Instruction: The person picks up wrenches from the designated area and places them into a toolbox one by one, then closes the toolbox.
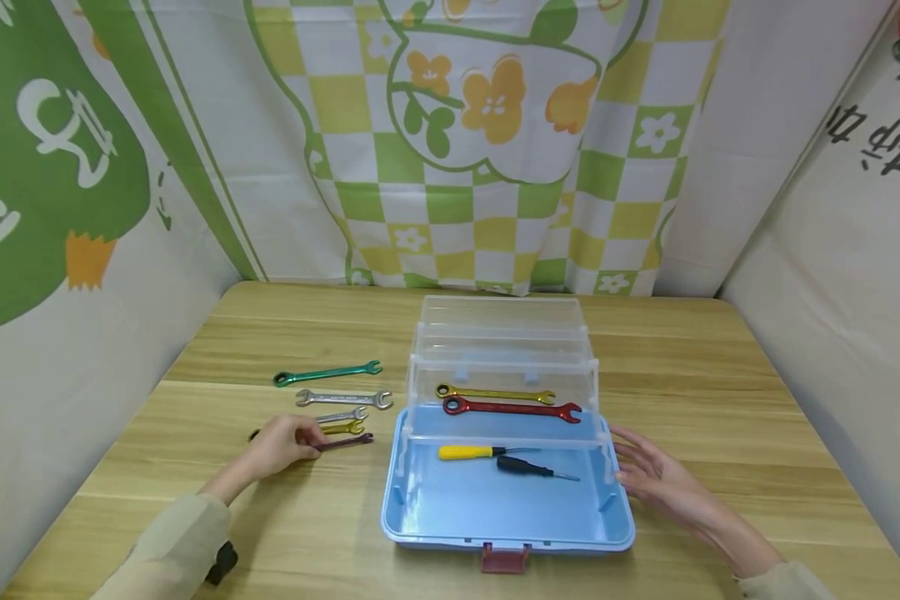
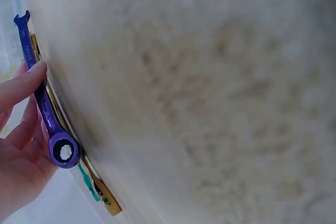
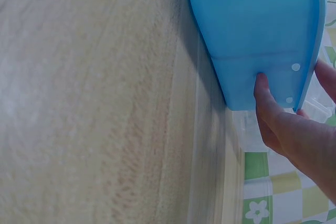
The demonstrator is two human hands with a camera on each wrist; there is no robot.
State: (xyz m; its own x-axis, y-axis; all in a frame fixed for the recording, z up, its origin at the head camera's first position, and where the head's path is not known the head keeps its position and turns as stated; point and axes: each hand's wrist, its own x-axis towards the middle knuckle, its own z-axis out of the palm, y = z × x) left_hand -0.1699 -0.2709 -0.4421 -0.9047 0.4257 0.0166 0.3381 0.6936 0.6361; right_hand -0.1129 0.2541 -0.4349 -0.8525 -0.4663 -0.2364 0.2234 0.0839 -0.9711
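My left hand (image 1: 281,446) pinches a purple ratcheting combination wrench (image 2: 46,106) between thumb and fingers, its ring end toward the wrist camera. The wrench is low over the table, beside a gold wrench (image 1: 345,428). Farther back lie a small silver wrench (image 1: 339,416), a larger silver one (image 1: 345,400) and a green one (image 1: 328,373). My right hand (image 1: 663,479) rests fairly straight fingers against the right side of an open light-blue toolbox (image 1: 510,508). One fingertip touches its outer wall in the right wrist view; others are at the rim.
Inside the toolbox lie a yellow-handled screwdriver (image 1: 467,452) and a black-handled one (image 1: 523,467). A gold wrench (image 1: 495,394) and a red wrench (image 1: 512,408) lie on the clear raised tray (image 1: 427,425). A pink latch (image 1: 505,558) juts from the front. Curtains stand behind the table.
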